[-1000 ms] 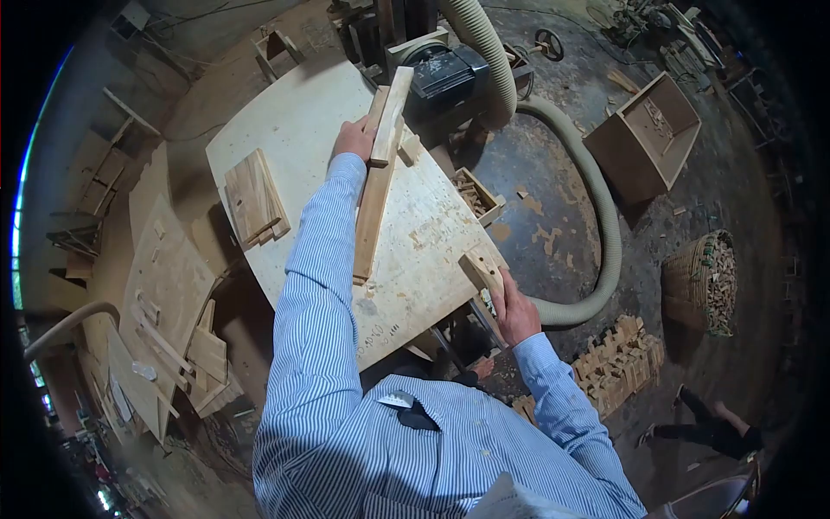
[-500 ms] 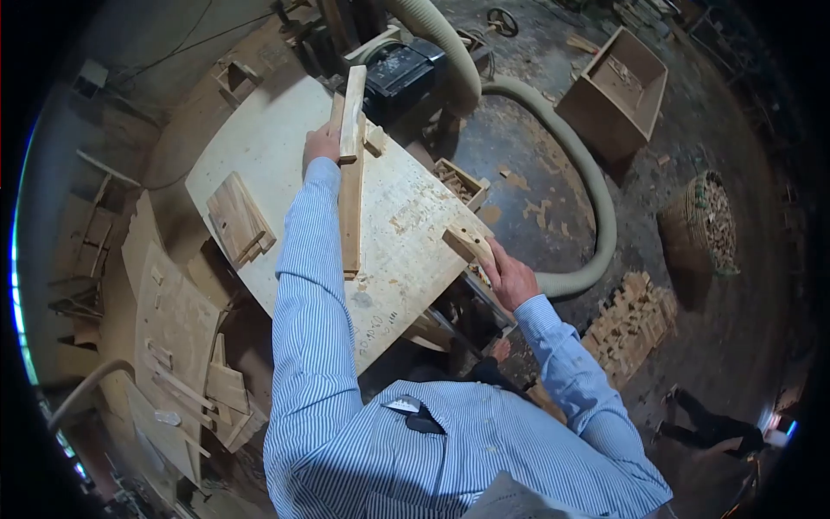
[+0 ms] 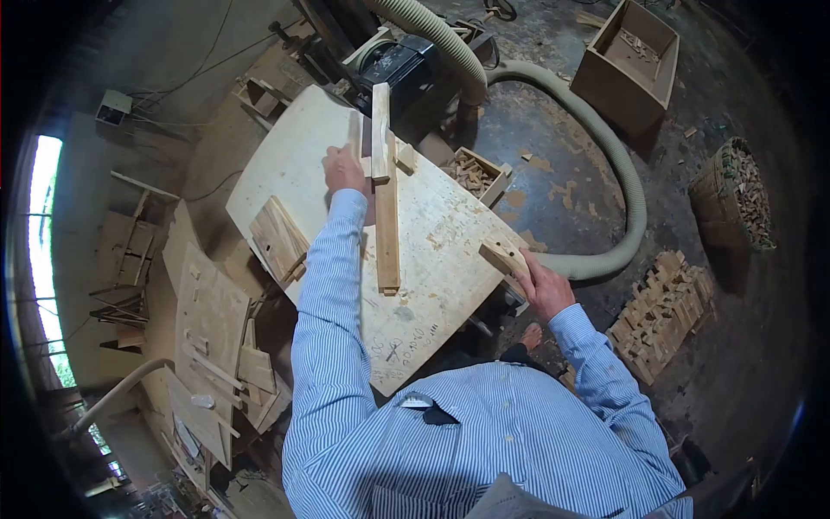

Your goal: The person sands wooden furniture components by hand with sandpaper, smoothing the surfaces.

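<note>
My left hand (image 3: 343,169) has its fingers closed round a short wooden piece (image 3: 355,134), just left of the upright wooden fence (image 3: 381,130) on the pale work table (image 3: 432,303). A long wooden strip (image 3: 388,233) runs down the table from that fence, with a small block (image 3: 405,157) beside it. At the table's right edge my right hand (image 3: 546,290) grips a wooden block with dark holes (image 3: 503,258), thumb and fingers on its right end. Left of my left forearm, a stack of flat wooden pieces (image 3: 278,238) lies on the table.
Behind the table stand a black motor (image 3: 399,69) and a ribbed hose (image 3: 635,208) curving over the floor. A small box of offcuts (image 3: 474,176), a large wooden box (image 3: 635,65), a basket (image 3: 722,199) and piled blocks (image 3: 661,316) lie to the right. Boards (image 3: 212,303) stand at left.
The camera view has shifted, so the scene sits further right. My left hand has moved back from the fence, and a gap shows between its wooden piece and the fence. My right hand keeps its block.
</note>
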Tool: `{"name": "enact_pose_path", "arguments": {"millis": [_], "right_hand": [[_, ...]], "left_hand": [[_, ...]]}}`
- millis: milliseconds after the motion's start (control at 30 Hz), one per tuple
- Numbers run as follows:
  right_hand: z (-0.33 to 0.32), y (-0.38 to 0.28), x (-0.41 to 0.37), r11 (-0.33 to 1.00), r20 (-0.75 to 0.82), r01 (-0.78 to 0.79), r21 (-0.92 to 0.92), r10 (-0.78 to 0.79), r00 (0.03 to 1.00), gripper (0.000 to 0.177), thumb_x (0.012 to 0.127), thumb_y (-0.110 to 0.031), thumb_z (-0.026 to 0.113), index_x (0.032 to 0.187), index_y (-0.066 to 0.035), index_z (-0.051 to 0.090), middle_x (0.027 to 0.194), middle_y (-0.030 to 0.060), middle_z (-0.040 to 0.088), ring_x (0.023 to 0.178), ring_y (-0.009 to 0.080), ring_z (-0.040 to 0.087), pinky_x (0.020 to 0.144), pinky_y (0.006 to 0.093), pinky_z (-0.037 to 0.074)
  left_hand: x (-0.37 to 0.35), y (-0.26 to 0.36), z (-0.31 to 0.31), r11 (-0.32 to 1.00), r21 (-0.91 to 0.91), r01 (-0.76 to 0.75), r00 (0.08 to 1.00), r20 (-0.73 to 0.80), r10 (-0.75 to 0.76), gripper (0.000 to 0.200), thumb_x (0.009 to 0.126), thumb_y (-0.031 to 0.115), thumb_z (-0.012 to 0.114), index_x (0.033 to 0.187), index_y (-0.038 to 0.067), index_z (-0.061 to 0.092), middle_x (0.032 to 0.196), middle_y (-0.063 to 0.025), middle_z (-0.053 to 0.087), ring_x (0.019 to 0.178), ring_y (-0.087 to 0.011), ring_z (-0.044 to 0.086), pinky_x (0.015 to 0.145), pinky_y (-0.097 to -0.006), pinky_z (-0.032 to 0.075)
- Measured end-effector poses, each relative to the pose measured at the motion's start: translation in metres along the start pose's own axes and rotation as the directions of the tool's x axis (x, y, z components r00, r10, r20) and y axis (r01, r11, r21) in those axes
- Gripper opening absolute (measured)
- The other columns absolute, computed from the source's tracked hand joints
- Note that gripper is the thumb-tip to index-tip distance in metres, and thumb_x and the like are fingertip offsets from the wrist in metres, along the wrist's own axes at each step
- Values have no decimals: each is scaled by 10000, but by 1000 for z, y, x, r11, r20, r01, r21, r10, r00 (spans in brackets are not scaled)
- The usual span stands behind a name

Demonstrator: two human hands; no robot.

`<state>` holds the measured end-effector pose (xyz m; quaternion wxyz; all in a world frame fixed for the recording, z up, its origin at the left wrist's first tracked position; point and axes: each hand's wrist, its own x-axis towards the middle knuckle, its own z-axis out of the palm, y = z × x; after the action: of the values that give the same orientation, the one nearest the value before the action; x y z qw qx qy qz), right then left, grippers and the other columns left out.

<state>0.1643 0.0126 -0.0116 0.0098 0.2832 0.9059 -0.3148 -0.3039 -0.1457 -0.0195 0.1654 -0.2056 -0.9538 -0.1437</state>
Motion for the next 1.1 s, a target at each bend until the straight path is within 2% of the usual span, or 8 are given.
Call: {"name": "enact_pose_path", "arguments": {"millis": [100,167,233,300,533,633,967,1100], "right_hand": [[-1,1,-2,1000,-5,-9,-18,8,1000,557,1070,-472,480,1551,-194,439,1058,241,731,921,453,717,822,544,576],[-4,0,-3,1000,5,-7,-21,7,1000,561,1066,-466,488,1555,-195,437,1030,238,728,895,447,717,803,542,577],[-7,0,-4,1000,1,6,-11,-6,1000,563,1061,-455,501,1556,-194,435,1013,236,725,873,444,714,786,539,578],[-12,-5,-3,1000,-20,13,11,-13,1000,557,1058,-441,512,1549,-188,439,984,235,719,853,441,711,771,542,576],[-35,-24,-2,997,101,-77,-2,77,992,554,1056,-396,525,1540,-134,457,1046,269,718,913,458,706,826,539,566],[-34,-27,-2,998,96,-64,-3,64,993,552,1060,-393,518,1545,-140,445,1056,260,715,919,451,705,826,534,569],[-8,-9,1,1000,53,11,-11,-11,999,590,1049,-366,522,1581,-152,381,1163,254,706,976,427,716,880,511,582],[1,-1,2,1000,61,-1,-25,2,998,600,1038,-351,543,1584,-161,381,1140,255,707,967,440,711,872,513,577]], "left_hand": [[-9,-6,0,958,-192,-215,973,42,227,336,952,233,673,1240,65,713,1079,-189,640,1061,-383,626,958,-473,516],[-15,-8,0,917,-396,51,999,3,-54,326,962,238,668,1230,62,724,1072,-182,638,1058,-364,629,954,-453,512],[-19,-10,5,939,-312,146,989,46,-138,330,957,259,681,1205,51,742,1106,-188,657,1036,-356,654,941,-442,523],[-17,-8,12,899,-317,301,926,324,-195,352,939,287,702,1187,43,757,1108,-205,681,1032,-350,679,949,-445,535],[11,9,32,745,-517,422,897,357,-260,332,907,215,779,1171,15,767,987,-175,774,829,-261,751,776,-384,603],[22,14,35,768,-515,380,919,305,-250,320,909,191,777,1162,-5,767,950,-167,789,778,-235,753,745,-372,603],[23,8,65,749,-556,360,931,161,-328,301,869,255,812,1098,59,805,959,-178,765,892,-309,741,831,-412,579],[24,22,47,766,-496,409,912,185,-366,294,904,253,776,1118,53,793,974,-141,792,883,-256,753,839,-367,574]]}}
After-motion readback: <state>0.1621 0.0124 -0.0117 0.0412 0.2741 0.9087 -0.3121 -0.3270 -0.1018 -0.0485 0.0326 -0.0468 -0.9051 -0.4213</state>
